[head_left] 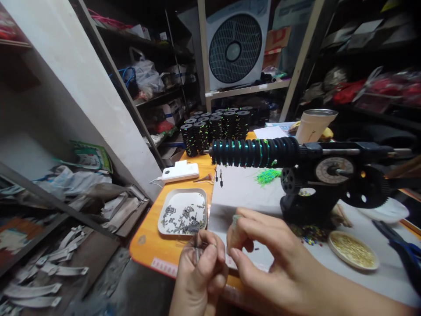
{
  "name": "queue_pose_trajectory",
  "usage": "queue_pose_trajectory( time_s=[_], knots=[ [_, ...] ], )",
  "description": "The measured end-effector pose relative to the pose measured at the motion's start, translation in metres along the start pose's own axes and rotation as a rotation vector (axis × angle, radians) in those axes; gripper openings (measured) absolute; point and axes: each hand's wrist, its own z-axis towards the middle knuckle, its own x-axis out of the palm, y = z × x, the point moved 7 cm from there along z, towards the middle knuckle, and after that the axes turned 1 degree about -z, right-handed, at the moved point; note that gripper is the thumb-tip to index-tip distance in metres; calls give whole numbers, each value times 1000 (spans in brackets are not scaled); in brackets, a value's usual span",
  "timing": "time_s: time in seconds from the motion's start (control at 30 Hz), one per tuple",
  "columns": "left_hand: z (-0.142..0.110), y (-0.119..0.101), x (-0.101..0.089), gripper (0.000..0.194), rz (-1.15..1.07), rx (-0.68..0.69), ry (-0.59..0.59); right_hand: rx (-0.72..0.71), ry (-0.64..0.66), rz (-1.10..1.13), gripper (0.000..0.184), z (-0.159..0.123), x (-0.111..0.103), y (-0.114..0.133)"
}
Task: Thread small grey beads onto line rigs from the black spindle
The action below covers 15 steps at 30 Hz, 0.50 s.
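Note:
Low in front of me, my left hand [204,267] is closed, its thumb pressed against curled fingers around a thin, dark metal piece [197,253]. Just to its right, my right hand [263,248] has thumb and forefinger brought together in a pinch; whatever lies between them is too small to make out. A greenish wrap [235,220] covers part of one right finger. Beyond my left hand is a white tray [160,219] with many small metal parts. A white sheet [230,202] lies under the work, bearing two small dark pieces [221,177].
A black machine [309,206] carrying a ridged black roll [255,152] stands across the table's right side. Black spools [215,127] cluster behind. Nearby are a green fibre bunch [269,176], a dish of golden beads [353,251], blue-handled pliers [403,250] and a white power bank [180,172].

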Motion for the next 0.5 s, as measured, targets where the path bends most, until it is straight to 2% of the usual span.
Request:
queue_pose_trajectory(
  time_s=[0.27, 0.5],
  knots=[
    [-5, 4, 1, 40, -153, -126, -22, -18, -10, -1, 18, 0, 1, 6],
    [-7, 3, 5, 35, -197, -118, -7, -6, -8, 7, 18, 2, -2, 7]
  ],
)
